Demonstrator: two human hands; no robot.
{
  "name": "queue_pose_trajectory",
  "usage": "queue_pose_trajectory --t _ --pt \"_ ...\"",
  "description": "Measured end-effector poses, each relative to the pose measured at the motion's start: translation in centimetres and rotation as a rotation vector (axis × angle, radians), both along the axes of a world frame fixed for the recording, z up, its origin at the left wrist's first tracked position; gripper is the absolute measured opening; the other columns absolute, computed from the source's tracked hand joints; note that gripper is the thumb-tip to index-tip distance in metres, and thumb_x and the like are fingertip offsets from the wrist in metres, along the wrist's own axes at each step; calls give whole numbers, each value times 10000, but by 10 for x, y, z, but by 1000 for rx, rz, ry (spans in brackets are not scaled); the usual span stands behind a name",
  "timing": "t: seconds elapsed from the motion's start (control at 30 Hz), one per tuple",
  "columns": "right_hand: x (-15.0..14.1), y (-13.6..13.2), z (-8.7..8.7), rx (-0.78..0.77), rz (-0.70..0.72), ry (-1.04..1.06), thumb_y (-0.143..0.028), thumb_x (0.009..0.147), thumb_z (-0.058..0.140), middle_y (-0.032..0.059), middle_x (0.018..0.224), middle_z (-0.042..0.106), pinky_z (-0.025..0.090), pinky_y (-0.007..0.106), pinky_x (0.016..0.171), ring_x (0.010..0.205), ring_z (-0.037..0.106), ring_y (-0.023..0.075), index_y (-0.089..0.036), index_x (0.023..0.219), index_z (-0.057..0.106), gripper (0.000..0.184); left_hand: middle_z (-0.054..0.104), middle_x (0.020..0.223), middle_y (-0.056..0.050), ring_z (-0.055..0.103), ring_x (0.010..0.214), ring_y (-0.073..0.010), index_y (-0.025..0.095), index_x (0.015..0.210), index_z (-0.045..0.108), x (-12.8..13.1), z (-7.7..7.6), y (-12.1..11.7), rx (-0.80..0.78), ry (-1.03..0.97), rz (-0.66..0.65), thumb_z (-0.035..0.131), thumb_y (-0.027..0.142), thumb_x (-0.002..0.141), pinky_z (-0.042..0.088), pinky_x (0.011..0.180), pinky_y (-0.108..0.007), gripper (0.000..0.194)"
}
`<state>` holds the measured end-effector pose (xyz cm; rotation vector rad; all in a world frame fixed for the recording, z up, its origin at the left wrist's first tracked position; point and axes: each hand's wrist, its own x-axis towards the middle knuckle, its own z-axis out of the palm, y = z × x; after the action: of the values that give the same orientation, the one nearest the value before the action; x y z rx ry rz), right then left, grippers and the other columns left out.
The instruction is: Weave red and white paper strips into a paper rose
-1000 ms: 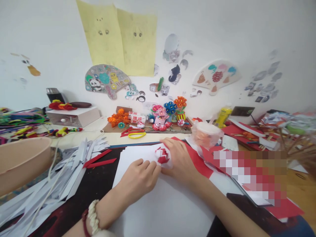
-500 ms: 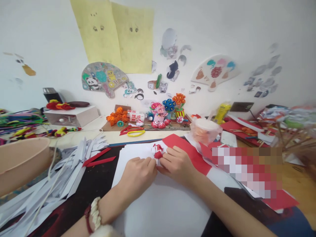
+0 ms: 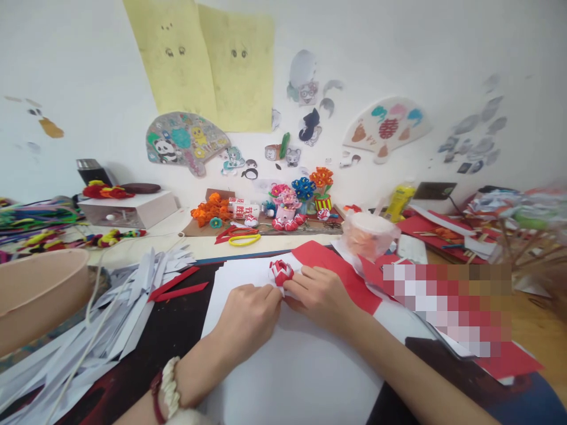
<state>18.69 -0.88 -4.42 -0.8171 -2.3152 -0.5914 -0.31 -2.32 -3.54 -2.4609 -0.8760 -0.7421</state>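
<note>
A small woven ball of red and white paper strips [image 3: 280,272] is at the fingertips of both hands, over the white paper sheets [image 3: 292,366]. Its top looks open, with a dark hollow inside. My left hand [image 3: 250,316] is closed, its fingers pinched at the ball's lower left side. From the other side, my right hand [image 3: 321,298] pinches the ball's lower right edge with thumb and curled fingers. The fingers hide the ball's underside. A red paper sheet [image 3: 328,271] lies under and behind my right hand.
White paper strips [image 3: 128,301] and two red strips [image 3: 181,286] lie at left by a beige basin [image 3: 44,289]. Finished red and white balls [image 3: 286,224] and craft flowers [image 3: 303,189] stand at the back. A bagged cup [image 3: 370,233] stands back right.
The paper ball has turned and tilted slightly left, so its hollow top now shows more clearly. Both hands stay close together and have shifted only a little.
</note>
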Motion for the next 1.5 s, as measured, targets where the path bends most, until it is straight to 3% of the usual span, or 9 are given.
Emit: queue_pose_trajectory --t 0.43,0.7,1.17,1.5 --pt "-2 1 -3 50 27 44 -117 925 447 10 604 562 210 309 527 594 437 146 -169 711 603 270 518 524 19 419 418 -138 183 634 514 -2 -3 2 28 10 4 407 77 890 256 477 -290 297" --pt "-1 1 -6 8 97 82 -84 932 430 -5 582 540 206 292 510 545 415 124 -150 673 572 302 552 594 23 422 455 -141 175 799 565 -3 3 0 111 28 3 432 55 889 248 493 -295 200" --pt "1 3 -9 -15 122 9 -40 839 434 -2 555 523 178 305 514 526 397 133 -170 607 525 281 501 559 19 438 430 -138 179 649 466 -2 3 2 168 198 -102 295 -35 900 281 465 -308 371" --pt "5 5 -9 -67 125 -53 -20 809 458 -5 600 555 180 293 521 535 437 129 -185 688 552 225 552 608 12 472 452 -151 169 682 511 -5 6 3 137 250 -120 348 -32 886 286 467 -317 330"
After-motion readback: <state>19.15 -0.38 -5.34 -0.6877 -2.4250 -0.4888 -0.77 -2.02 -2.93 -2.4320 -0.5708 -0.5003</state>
